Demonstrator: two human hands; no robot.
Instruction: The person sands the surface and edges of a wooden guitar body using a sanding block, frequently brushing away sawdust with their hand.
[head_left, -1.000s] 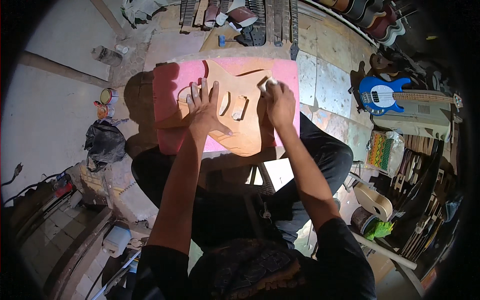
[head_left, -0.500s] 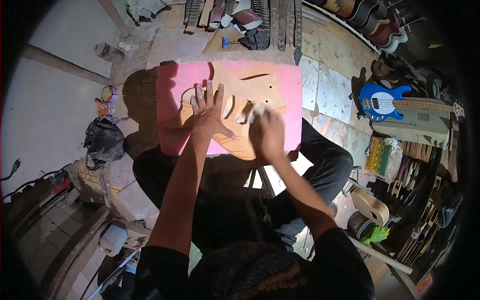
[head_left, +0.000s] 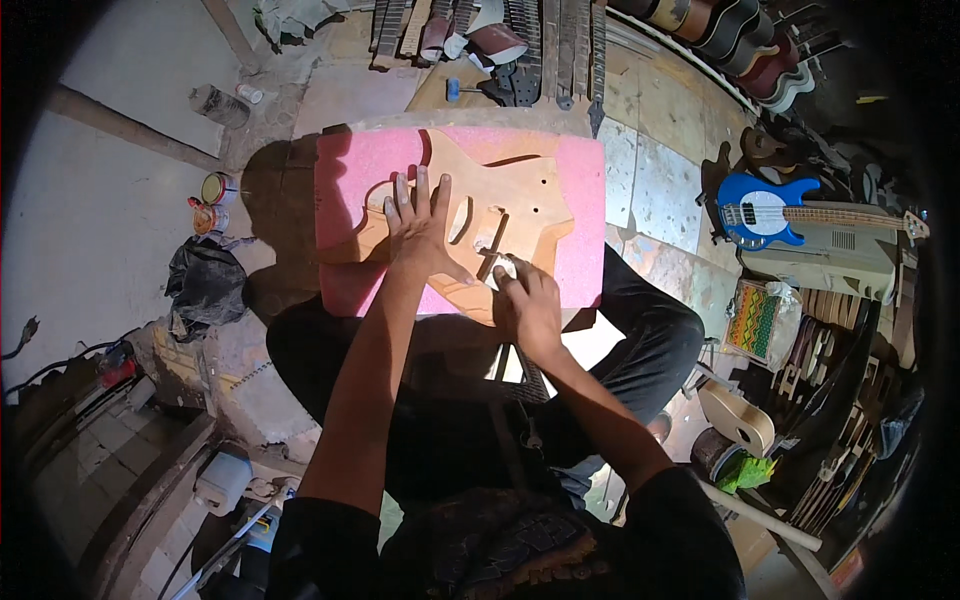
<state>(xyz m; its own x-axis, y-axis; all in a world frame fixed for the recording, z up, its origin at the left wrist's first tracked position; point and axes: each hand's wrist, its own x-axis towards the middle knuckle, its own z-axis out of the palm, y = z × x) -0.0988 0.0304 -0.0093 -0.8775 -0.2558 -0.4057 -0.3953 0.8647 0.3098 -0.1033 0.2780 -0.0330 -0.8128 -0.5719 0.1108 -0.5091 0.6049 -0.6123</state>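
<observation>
An unpainted wooden electric guitar body (head_left: 510,185) lies flat on a pink foam board (head_left: 585,200) across my lap. It has routed cavities in the middle and two small dark holes at the far right. My left hand (head_left: 418,225) rests flat on its left part, fingers spread, holding nothing. Near the body's lower edge, my right hand (head_left: 532,305) is closed on a small pale folded piece that looks like sandpaper (head_left: 504,268). That piece touches the wood beside the lower end of a cavity. My palm hides part of it.
Guitar necks (head_left: 412,30) and dark red rolled sheets (head_left: 500,42) lie beyond the board. At right are a blue bass guitar (head_left: 765,205) and a small pale guitar body (head_left: 735,415). Paint cans (head_left: 215,188) and a black plastic bag (head_left: 207,285) sit at left.
My right hand has moved nearer to me along the guitar body with the pale sandpaper piece, uncovering the middle cavity. My left hand stays in place on the wood.
</observation>
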